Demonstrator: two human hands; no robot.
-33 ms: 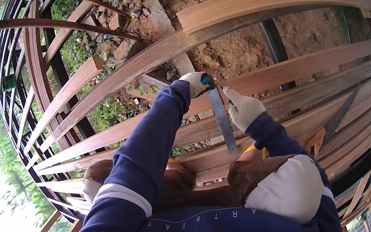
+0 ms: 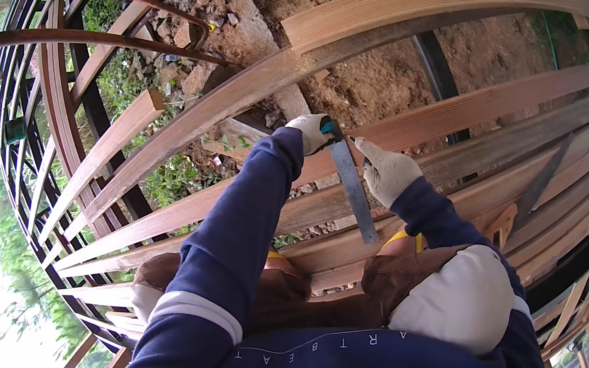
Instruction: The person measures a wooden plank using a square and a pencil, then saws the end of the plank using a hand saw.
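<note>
In a pale glove, my left hand [image 2: 309, 132] is closed around the teal and black grip of a handsaw [image 2: 353, 193]. The saw's flat grey blade slants down and to the right, above the wooden planks. My right hand [image 2: 390, 176], gloved too, is beside the blade with its index finger stretched toward the grip end. That hand appears to hold nothing, and a small gap separates its fingertip from the saw. Under both hands run long wooden planks [image 2: 473, 109]. A cut beam [image 2: 322, 30] lies beyond them, its end resting over a longer weathered beam [image 2: 223, 99].
Another saw with a wooden handle [image 2: 503, 224] lies on the planks at the right. Two rusty bent bars [image 2: 99, 39] reach in from the left. A short timber [image 2: 112, 144] stands at the left. Reddish soil [image 2: 360, 77] and rubble show between the members. My knees are below the hands.
</note>
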